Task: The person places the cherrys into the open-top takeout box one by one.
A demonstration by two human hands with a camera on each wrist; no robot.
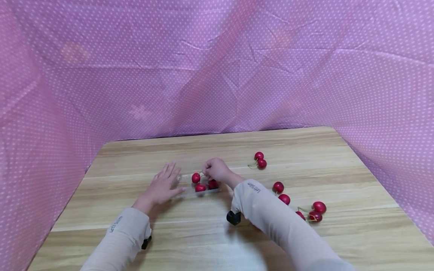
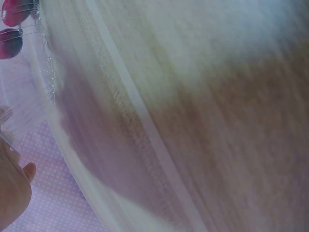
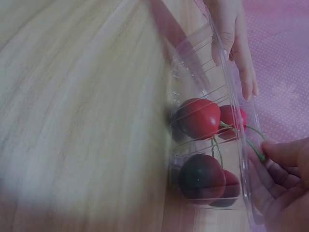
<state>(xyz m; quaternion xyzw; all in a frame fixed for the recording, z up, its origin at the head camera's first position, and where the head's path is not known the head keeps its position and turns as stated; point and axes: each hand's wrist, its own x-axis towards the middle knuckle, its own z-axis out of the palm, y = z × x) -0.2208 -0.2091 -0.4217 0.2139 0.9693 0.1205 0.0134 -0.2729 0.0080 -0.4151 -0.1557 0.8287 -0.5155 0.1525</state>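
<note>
Red cherries (image 3: 198, 118) sat in the clear box (image 3: 191, 147) by your spread left hand (image 1: 162, 188), and your right hand (image 1: 216, 169) pinched green stems (image 3: 255, 150), so 1 hard tug might have tipped it and spilled them.

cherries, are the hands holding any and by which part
The right hand pinches green stems at the end away from the cherries inside the clear container; the left hand holds no cherry.

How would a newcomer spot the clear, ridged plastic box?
On the pale wood-grain table, find the bare left hand and right hand. The box lies by both. Unlike the loose red cherries to its right, it is transparent, with round red cherries inside.
</note>
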